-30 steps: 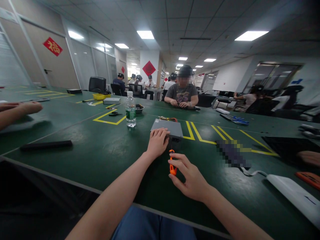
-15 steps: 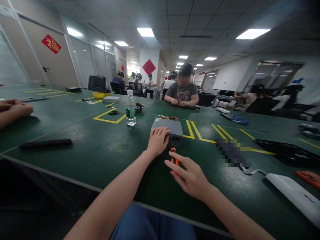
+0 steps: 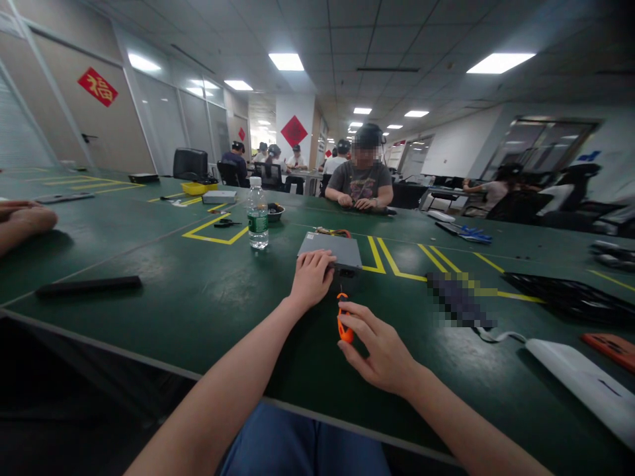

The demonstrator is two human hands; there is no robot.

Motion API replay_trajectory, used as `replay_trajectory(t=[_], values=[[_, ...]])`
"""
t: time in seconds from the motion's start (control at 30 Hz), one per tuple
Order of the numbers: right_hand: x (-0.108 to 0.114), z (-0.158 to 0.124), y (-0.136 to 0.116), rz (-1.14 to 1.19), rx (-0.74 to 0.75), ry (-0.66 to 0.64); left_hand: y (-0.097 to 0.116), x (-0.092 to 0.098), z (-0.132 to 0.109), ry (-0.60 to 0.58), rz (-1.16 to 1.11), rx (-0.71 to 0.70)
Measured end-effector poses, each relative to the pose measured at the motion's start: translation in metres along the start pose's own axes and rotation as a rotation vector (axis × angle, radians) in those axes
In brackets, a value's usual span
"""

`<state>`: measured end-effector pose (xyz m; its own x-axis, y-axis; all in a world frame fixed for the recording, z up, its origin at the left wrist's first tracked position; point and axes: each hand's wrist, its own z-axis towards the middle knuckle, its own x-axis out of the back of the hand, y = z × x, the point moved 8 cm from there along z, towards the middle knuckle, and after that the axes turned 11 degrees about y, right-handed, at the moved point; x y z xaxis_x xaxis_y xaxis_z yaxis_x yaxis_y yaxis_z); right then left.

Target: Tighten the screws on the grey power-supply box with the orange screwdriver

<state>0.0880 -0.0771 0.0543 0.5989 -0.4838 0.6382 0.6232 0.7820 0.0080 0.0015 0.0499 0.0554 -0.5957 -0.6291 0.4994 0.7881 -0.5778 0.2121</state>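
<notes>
A flat grey metal box (image 3: 333,249) lies on the green table (image 3: 188,291) in front of me. My left hand (image 3: 311,277) rests on its near left corner, fingers curled over the edge. My right hand (image 3: 380,350) pinches the orange handle of a small screwdriver (image 3: 343,322), whose shaft points at the box's near face.
A water bottle (image 3: 258,215) stands left of the box. A black bar (image 3: 89,285) lies at the left, another person's hand (image 3: 22,221) beyond it. A white device (image 3: 580,383) with a cable lies at the right. A person (image 3: 362,182) sits across the table.
My right hand spread its fingers over the screwdriver handle half a second ago and now pinches it again, as if turning it. The left hand stays on the box.
</notes>
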Motion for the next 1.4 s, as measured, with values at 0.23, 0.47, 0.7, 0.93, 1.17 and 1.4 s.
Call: replay_trajectory(t=[0.23, 0.47, 0.7, 0.93, 1.17, 1.4], values=[[-0.006, 0.0, -0.005, -0.117, 0.097, -0.014, -0.001, -0.001, 0.0, 0.001, 0.005, 0.002], [-0.01, 0.0, -0.001, 0.0, 0.025, 0.019, 0.0, 0.0, 0.0, 0.009, 0.006, -0.004], [-0.007, 0.001, -0.006, -0.051, 0.071, -0.054, 0.0, 0.0, 0.0, -0.005, 0.006, 0.006], [0.006, 0.003, -0.001, -0.055, 0.05, 0.154, -0.001, -0.001, 0.0, -0.001, 0.006, 0.004], [0.002, 0.002, -0.003, -0.038, 0.031, 0.016, 0.0, 0.0, 0.0, -0.001, 0.01, 0.002], [0.004, 0.001, 0.002, -0.08, 0.048, 0.127, 0.0, 0.0, -0.001, 0.001, 0.01, -0.002]])
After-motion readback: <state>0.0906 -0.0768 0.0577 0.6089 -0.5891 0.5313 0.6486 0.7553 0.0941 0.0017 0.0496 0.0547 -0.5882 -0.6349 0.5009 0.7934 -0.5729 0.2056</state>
